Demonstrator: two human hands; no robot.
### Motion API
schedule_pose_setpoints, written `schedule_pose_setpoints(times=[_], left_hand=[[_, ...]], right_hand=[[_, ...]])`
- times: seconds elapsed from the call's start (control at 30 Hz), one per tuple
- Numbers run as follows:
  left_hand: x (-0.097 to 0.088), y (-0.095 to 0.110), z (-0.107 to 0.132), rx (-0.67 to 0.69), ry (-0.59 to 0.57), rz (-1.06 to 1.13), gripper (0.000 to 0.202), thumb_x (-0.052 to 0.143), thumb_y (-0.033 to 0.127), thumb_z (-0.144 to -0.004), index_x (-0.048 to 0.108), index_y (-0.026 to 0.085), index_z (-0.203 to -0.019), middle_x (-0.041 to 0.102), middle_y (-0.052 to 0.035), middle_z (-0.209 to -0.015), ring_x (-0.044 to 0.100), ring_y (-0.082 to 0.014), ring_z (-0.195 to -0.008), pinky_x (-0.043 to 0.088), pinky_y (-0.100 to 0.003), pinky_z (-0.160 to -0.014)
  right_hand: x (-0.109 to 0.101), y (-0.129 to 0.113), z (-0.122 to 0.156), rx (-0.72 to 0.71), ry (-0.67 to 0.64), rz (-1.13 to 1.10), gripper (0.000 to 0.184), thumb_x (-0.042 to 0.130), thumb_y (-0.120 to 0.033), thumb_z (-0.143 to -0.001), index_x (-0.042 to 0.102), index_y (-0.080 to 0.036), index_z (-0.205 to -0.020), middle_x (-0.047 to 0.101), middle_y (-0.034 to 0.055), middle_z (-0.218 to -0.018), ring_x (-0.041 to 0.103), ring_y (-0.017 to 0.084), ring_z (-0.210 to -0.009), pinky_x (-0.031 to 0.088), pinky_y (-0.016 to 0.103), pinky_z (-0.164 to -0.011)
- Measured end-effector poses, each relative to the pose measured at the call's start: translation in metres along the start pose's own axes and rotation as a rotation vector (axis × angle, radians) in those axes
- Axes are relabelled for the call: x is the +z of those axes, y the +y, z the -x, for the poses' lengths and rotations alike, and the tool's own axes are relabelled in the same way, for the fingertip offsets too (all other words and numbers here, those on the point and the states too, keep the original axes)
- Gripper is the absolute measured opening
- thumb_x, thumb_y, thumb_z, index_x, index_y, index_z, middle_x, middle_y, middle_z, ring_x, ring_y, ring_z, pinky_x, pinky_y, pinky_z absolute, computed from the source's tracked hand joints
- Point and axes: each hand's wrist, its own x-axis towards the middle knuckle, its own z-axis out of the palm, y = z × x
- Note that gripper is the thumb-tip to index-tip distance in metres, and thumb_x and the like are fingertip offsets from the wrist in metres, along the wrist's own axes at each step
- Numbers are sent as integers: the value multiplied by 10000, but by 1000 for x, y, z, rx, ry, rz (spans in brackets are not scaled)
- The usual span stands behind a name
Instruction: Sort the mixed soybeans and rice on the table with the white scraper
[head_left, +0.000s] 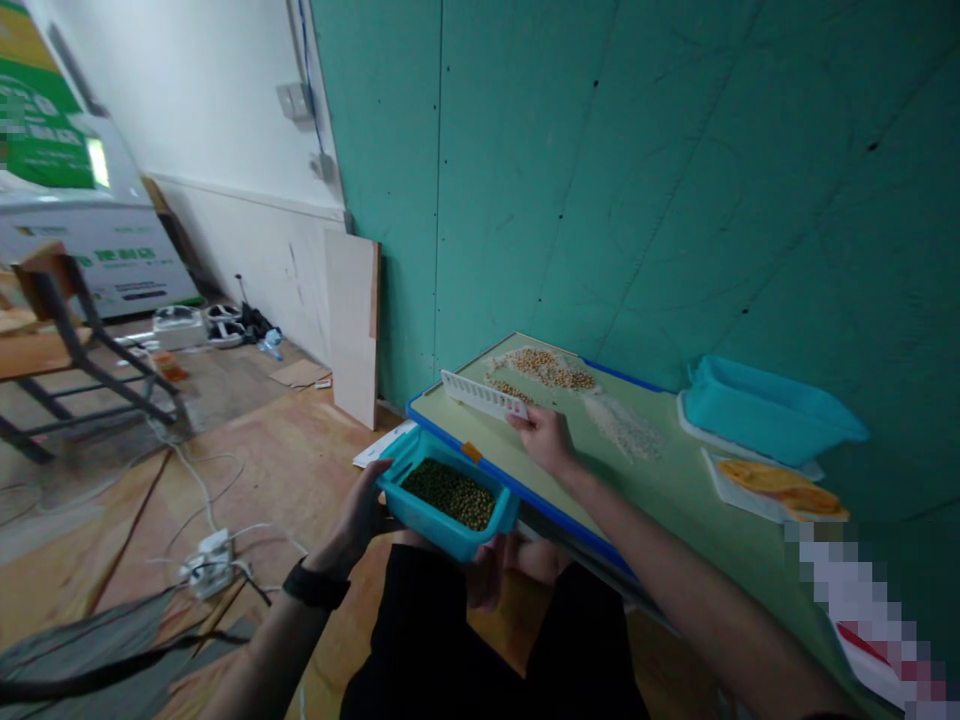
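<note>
Left fingers [380,468] gripping turquoise bin [435,530] of beans [450,495], right fingers [524,421] pinching 1 slotted white strip [476,395] over table [690,485]

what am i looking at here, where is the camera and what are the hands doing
There is no machine: a head-worn camera looks forward and down at the wearer's own bare hands. This is its only picture. The left hand holds a blue tub containing green and tan grains. The right hand grips a slotted white strip over the table. Tan beans and pale grains lie there, with a blue bin and something yellow farther right.
</note>
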Motion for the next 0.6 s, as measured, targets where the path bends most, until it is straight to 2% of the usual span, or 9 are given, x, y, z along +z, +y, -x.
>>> schedule_pose_setpoints(times=[0.1,0.23,0.4,0.53,0.6], left_hand=[[-5,-2,-4,7,-5,27,447,748,525,-868,690,197,-1167,769,-92,-935,717,-274,-765,658,-430,-721],[-8,-5,-5,11,-9,56,393,796,490,-815,681,240,-1095,738,-61,-893,705,-273,-766,662,-442,-696],[-5,-9,-1,38,-59,91,534,857,483,-743,679,291,-1209,732,-38,-954,707,-260,-785,642,-413,-691],[-9,-14,2,52,-73,30,549,913,495,-718,760,232,-1174,770,-129,-1156,725,-310,-997,623,-412,-821],[-16,-20,0,102,-59,42,515,933,491,-698,787,239,-1123,764,-139,-1264,715,-330,-1095,613,-414,-878]], right_hand=[[-3,1,6,-6,-7,-29,83,821,-333,-881,862,-261,-880,853,40,-784,833,269,-791,617,283,-665],[-10,-5,14,-4,-49,-41,82,798,-289,-893,867,-245,-891,869,65,-865,839,286,-821,616,307,-698],[-20,-18,30,-63,-137,-90,161,730,-276,-945,879,-218,-958,867,68,-856,821,252,-755,585,284,-660],[-22,-27,37,-94,-163,-183,201,703,-250,-948,883,-225,-1035,875,54,-896,817,226,-748,604,282,-687],[-22,-30,40,-90,-169,-213,220,693,-243,-953,884,-234,-1061,878,54,-932,826,225,-775,620,288,-720]])
